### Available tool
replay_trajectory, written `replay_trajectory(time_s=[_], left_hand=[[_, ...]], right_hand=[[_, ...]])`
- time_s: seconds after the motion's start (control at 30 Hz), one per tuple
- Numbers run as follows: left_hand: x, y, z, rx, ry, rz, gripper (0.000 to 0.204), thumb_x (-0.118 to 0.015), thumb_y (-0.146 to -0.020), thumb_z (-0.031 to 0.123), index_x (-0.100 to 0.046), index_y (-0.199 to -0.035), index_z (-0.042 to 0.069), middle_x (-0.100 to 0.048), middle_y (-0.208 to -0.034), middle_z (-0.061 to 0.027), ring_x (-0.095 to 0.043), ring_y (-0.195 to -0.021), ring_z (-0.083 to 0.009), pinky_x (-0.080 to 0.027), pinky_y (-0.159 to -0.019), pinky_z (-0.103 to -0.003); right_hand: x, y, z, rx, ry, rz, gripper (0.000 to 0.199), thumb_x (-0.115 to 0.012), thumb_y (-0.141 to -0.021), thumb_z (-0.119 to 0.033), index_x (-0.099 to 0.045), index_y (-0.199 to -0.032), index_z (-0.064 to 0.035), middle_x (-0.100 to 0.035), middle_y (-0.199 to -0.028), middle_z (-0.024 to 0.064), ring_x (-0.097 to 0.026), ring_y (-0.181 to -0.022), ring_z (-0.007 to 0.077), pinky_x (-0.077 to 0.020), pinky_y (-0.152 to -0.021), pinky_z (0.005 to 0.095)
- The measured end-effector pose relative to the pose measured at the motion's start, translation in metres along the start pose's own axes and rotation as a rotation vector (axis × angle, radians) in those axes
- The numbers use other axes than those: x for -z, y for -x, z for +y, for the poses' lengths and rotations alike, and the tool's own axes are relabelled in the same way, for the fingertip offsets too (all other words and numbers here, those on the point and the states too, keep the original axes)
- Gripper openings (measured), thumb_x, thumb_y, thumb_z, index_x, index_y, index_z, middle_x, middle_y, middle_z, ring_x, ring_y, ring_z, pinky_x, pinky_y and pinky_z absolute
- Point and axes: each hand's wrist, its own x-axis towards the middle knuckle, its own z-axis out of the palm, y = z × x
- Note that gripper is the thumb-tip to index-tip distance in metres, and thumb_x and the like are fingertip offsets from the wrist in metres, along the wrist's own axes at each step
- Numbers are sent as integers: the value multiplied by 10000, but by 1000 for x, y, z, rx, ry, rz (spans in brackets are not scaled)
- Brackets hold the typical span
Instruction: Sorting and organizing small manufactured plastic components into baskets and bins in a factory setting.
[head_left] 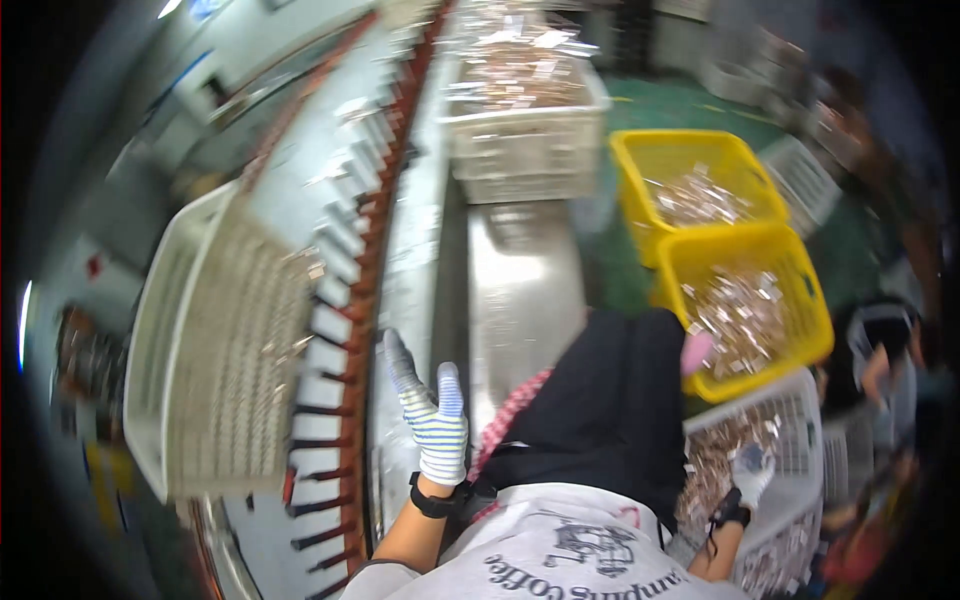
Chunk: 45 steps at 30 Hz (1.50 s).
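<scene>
A: Entry, head view. The left hand (432, 420), in a striped knit glove, is raised over the metal bench edge (520, 290) with fingers spread and nothing in it. It sits just beside the moving belt of white slats (330, 330) with red-brown dividers.

B: And the right hand (750, 470)?

A: Lower right, white glove, down inside the white basket (800, 420) of small coppery parts (720, 450). Fingers look curled into the pile, but blur hides whether they are closed on a piece; cannot tell.

B: Judgement on the step?

A: The person appears to be drawing parts from the basket at the right side while the left hand waits by the belt. To do it well, the person would likely take a small amount per grab, keep the left palm low near the slats, and place each piece squarely between dividers.

B: Further out?

A: 2 yellow crates (740, 290) of the same coppery parts stand beyond the white basket, touching one another. A large white tray (215, 350) tilts at the left of the belt. At the far end of the bench, 1 white crate (520, 140) is heaped with shiny parts.

B: Room?

A: Green floor (690, 100), factory setting. Another person (880, 350) sits at the right edge, apart from this work.
</scene>
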Motion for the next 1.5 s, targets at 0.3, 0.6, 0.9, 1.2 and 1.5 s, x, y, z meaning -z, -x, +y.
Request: replay_trajectory(time_s=[0.3, 0.6, 0.9, 1.2, 1.5], left_hand=[[104, 4, -40, 196, -344, 846, 513, -469, -896, 205, -298, -1322, -23, -378, -1320, -165, -331, -1234, -186, -219, -1043, -310], [147, -10, 6, 21, -53, 807, 214, -528, -878, 179, -563, -980, -6, -575, -844, -43, -524, -811, -93, -408, -719, -219], [121, 5, 30, -23, 405, 764, 215, -518, -880, 184, -491, -1042, 45, -433, -733, 11, -372, -582, -60, -330, -506, -214], [101, -41, -22, -76, 235, 626, 446, -467, -862, 56, -353, -1286, -22, -382, -1324, -143, -376, -1211, -209, -278, -1006, -307], [101, -41, -21, 13, -284, 838, 462, -456, -828, 3, -378, -1283, 0, -411, -1298, -139, -390, -1196, -242, -291, -1005, -325]], right_hand=[[-268, 114, 177, -607, 56, -943, 354, -425, -912, -283, -552, -1117, -24, -598, -1083, 140, -587, -967, 255, -445, -897, 392], [-351, 288, 314, -541, 953, -1927, 495, -476, -896, -338, -399, -1250, -2, -520, -1167, 147, -507, -1074, 215, -372, -946, 315], [-316, 451, 487, -383, 897, -2107, 442, -537, -776, -67, -449, -1204, -3, -511, -1184, 125, -493, -1061, 233, -398, -889, 313], [-400, 421, 417, -255, 491, -1667, 337, -504, -892, -122, -460, -1197, 14, -509, -1179, 89, -511, -1043, 145, -438, -876, 263], [-401, 386, 536, 170, 779, -1693, 296, -525, -879, -152, -491, -1139, -16, -561, -994, 59, -519, -864, 106, -448, -736, 228]])
